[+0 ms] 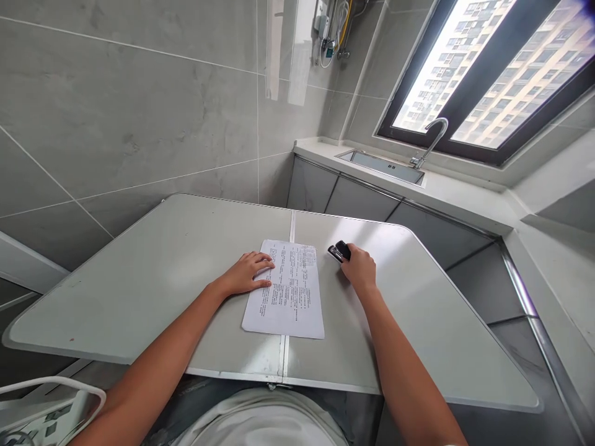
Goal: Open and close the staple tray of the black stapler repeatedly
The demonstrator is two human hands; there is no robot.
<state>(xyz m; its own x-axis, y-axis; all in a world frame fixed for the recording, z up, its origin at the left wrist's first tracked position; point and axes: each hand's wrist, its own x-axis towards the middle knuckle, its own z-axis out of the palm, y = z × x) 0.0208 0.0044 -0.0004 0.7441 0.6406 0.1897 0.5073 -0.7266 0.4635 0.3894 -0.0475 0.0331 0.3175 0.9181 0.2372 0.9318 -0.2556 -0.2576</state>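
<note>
Printed paper [297, 303] lies flat near the middle of the table, across its centre seam. My left hand [246, 271] rests on the paper's left edge, fingers spread. To the right of the paper, my right hand [360, 265] is closed around a black stapler [341, 249]. The stapler's front end points left toward the paper and is apart from it. My palm and fingers hide its rear part. Whether the paper is one sheet or a stack, I cannot tell.
The light grey folding table [139, 279] has a metal seam down its middle. Behind it on the right stand a counter with a sink [385, 166] and a faucet [432, 142] under a window. A tiled wall rises on the left. A white-framed object [60, 409] is at the lower left.
</note>
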